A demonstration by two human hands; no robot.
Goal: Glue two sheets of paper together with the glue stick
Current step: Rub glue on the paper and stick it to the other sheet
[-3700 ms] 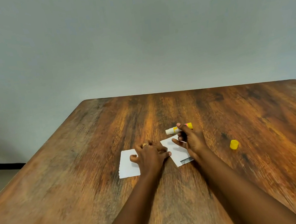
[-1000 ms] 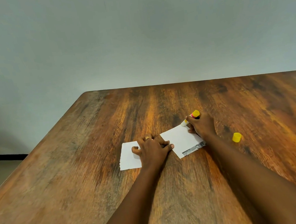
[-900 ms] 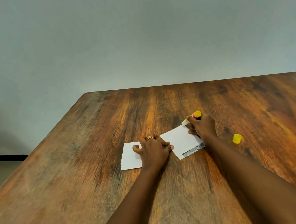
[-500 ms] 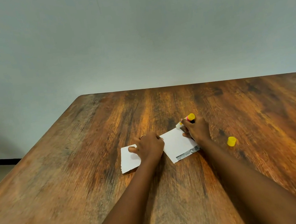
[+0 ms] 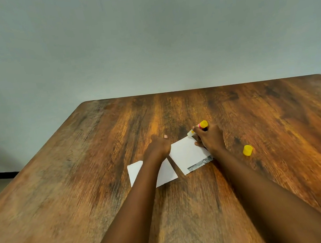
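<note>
Two small white paper sheets lie side by side on the wooden table (image 5: 189,219). The right sheet (image 5: 188,154) has a printed strip along its near edge. My right hand (image 5: 211,139) grips the uncapped glue stick (image 5: 201,126), whose tip touches that sheet's far corner. The left sheet (image 5: 135,171) is partly hidden under my left forearm. My left hand (image 5: 159,148) is blurred and sits past the left sheet, beside the right sheet's left edge, fingers curled with nothing seen in them.
The yellow glue cap (image 5: 247,150) stands on the table to the right of my right hand. A plain grey wall rises behind the table's far edge. At the far left the floor shows beyond the table's left edge.
My left hand has slid forward off the left sheet toward the far side, and the left sheet has turned a little. My right hand keeps the glue stick at the right sheet's far corner.
</note>
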